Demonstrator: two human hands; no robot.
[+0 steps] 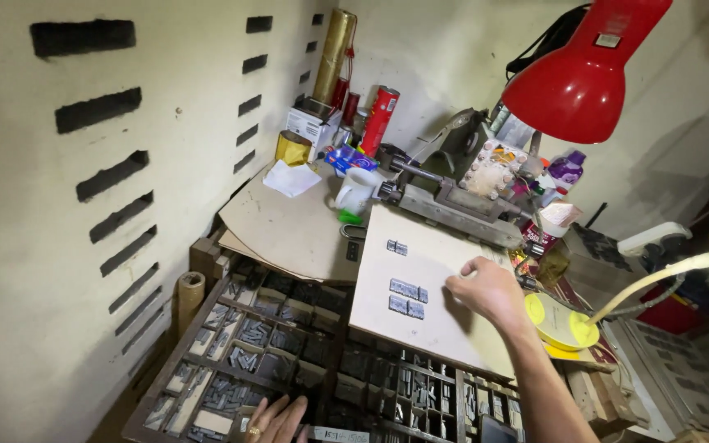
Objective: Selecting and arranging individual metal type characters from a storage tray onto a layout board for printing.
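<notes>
My right hand (486, 289) reaches over a pale board (432, 324) lying across a type case, fingers curled down onto its surface beside two short rows of grey metal type (406, 297). A smaller block of type (396, 247) sits farther up the board. It is unclear whether those fingers pinch a piece. My left hand (276, 420) rests at the bottom edge on the wooden type case (240, 353), whose many small compartments hold metal type. A narrow metal bar (336, 433) lies just right of that hand.
A red lamp shade (584, 78) hangs at upper right; a yellow gooseneck lamp (568, 324) stands right of the board. Behind are a grey metal machine (461, 176), a white mug (356, 190), a red can (379, 119), bottles and boxes on a curved board (289, 230). Left is a slotted wall (84, 164).
</notes>
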